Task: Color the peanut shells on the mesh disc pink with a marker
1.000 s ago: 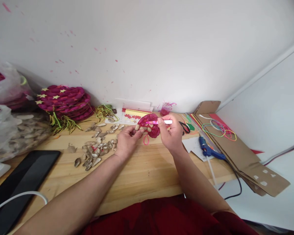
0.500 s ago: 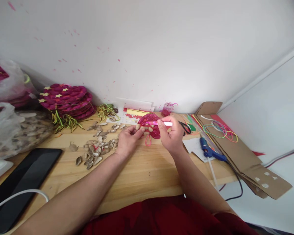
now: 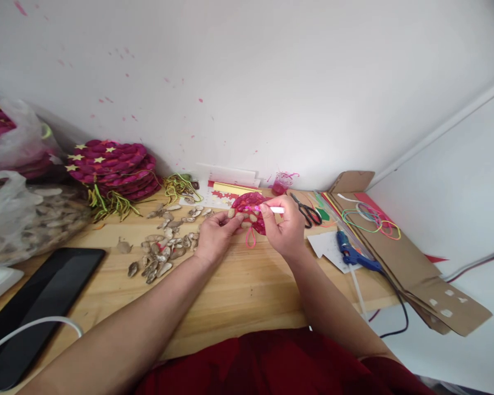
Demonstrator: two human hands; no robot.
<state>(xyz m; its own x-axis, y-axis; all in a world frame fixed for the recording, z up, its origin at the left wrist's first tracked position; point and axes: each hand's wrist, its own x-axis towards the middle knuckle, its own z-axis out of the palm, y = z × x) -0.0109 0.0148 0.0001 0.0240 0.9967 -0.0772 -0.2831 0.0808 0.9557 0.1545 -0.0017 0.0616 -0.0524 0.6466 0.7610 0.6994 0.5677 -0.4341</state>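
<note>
My left hand [image 3: 217,233] pinches the lower left edge of a round disc [image 3: 250,203] made of peanut shells. Much of the disc is painted magenta, while a few shells on its near side are still bare tan. A pink cord loop [image 3: 251,238] hangs from its near edge. Closed round a white-handled paintbrush [image 3: 277,209], my right hand [image 3: 286,225] holds the pink-stained tip against the disc's surface. Loose peanut shells [image 3: 164,252] lie scattered to the left of my left hand. Behind the disc stands a small cup with magenta paint [image 3: 280,184].
Stacked magenta discs with yellow stars [image 3: 115,167] and a plastic bag of peanut shells [image 3: 37,219] stand at left, behind a black tablet [image 3: 45,307]. To the right lie black scissors [image 3: 308,212], a blue glue gun [image 3: 356,255], coloured cords [image 3: 372,216] and cardboard [image 3: 415,274].
My right hand and the brush have shifted slightly left over the disc, uncovering more of the scissors. The left hand keeps its hold on the disc's edge.
</note>
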